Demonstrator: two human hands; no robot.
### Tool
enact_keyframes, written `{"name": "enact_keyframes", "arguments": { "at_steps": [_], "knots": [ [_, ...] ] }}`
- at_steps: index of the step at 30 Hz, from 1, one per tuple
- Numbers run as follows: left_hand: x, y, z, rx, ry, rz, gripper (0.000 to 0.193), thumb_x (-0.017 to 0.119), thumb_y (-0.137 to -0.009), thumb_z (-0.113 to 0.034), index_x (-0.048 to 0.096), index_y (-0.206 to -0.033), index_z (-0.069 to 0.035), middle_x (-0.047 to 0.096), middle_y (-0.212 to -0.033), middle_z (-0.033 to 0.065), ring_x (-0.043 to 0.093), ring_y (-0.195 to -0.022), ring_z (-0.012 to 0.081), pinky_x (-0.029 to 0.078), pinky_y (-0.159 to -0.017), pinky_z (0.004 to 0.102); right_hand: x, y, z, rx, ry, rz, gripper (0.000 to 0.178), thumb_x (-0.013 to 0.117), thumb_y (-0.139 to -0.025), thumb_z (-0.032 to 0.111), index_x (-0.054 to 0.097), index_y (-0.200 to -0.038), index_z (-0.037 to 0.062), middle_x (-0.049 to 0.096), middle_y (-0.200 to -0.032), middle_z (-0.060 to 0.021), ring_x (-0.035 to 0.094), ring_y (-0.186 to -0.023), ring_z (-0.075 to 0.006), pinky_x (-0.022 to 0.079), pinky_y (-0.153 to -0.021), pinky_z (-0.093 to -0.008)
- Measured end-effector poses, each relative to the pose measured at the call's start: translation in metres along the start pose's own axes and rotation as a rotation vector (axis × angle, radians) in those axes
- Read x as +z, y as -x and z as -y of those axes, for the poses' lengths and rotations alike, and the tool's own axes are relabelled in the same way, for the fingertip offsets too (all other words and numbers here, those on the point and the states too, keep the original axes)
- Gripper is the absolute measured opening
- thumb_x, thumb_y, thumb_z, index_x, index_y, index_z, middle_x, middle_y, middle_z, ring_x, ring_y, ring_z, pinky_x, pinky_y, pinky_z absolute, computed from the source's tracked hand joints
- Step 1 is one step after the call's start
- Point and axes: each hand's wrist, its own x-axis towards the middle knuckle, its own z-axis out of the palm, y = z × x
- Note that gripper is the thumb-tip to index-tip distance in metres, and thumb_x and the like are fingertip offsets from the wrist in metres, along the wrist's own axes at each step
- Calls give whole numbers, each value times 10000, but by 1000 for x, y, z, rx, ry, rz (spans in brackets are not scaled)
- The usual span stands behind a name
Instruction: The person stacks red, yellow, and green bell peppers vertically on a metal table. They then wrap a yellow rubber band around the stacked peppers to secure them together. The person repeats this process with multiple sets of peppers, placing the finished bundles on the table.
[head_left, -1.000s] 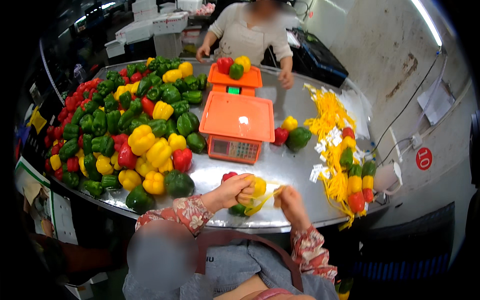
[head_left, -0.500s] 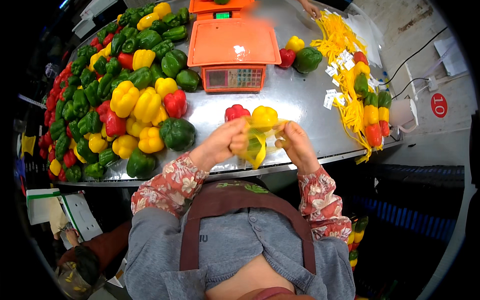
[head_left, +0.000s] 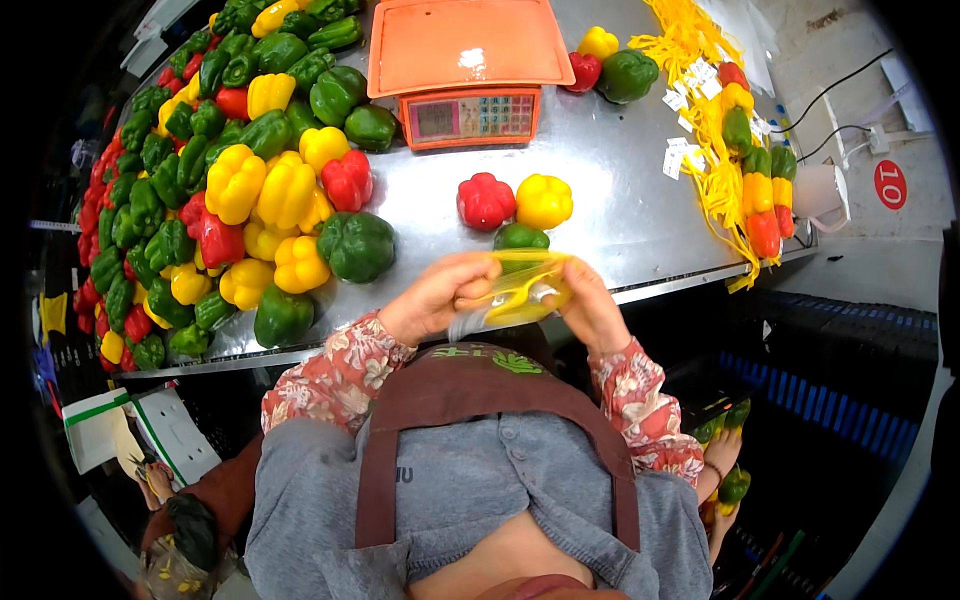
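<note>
A yellow mesh net bag (head_left: 520,292) is stretched between my two hands, just past the near edge of the metal table. My left hand (head_left: 440,295) pinches its left side, fingers closed. On the other side my right hand (head_left: 594,305) grips the netting between thumb and fingers. Right beyond the net lie a red bell pepper (head_left: 486,201), a yellow bell pepper (head_left: 544,202) and a green bell pepper (head_left: 522,237). The green one is nearest to the mesh, which partly covers its lower side.
An orange weighing scale (head_left: 468,50) stands ahead, with three peppers (head_left: 600,70) to its right. Mixed peppers (head_left: 285,190) are heaped at left. Yellow nets with white tags (head_left: 720,185) and netted peppers (head_left: 760,205) lie at right. Another person's hands (head_left: 722,455) hold peppers at lower right.
My hands have brought the net down toward me and spread it wider. The three peppers behind it now show more fully. Another person's hands have appeared at lower right; the far hand has left view.
</note>
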Motion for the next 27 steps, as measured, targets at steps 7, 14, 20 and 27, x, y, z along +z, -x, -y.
{"name": "enact_keyframes", "arguments": {
  "at_steps": [7, 14, 20, 27],
  "knots": [
    [10, -11, -2, 60, -416, -391, 181, 496, -895, -193, 548, -991, -48, 553, -824, 15, 509, -677, 96, 430, -626, 256, -9, 2, 5, 328, -278, 184, 292, 463, -916, 289, 521, -1075, 50, 371, -546, 47, 299, -449, -48, 279, -457, -232],
    [26, -15, -15, 103, 78, -327, 199, 353, -950, -226, 433, -837, -83, 284, -543, -50, 264, -450, 82, 323, -489, 248, -16, -19, 10, 206, -63, 128, 165, 515, -897, 202, 552, -982, 65, 583, -926, -26, 538, -776, -77, 409, -589, -195],
    [15, -10, -3, 68, -160, -447, 120, 463, -919, -190, 495, -961, -82, 339, -562, -76, 284, -443, 41, 277, -425, 219, -20, -50, 14, 165, 175, 119, 147, 503, -902, 220, 545, -870, 82, 543, -651, 29, 438, -525, -29, 319, -461, -157],
    [-57, -41, 61, 263, -230, -637, 402, 425, -916, -133, 337, -1302, -63, 519, -1109, 70, 554, -937, 143, 474, -763, 256, -8, -22, -20, 225, 643, 167, 151, 509, -895, 172, 573, -888, 35, 583, -721, -6, 512, -632, -60, 413, -573, -199]
  ]
}}
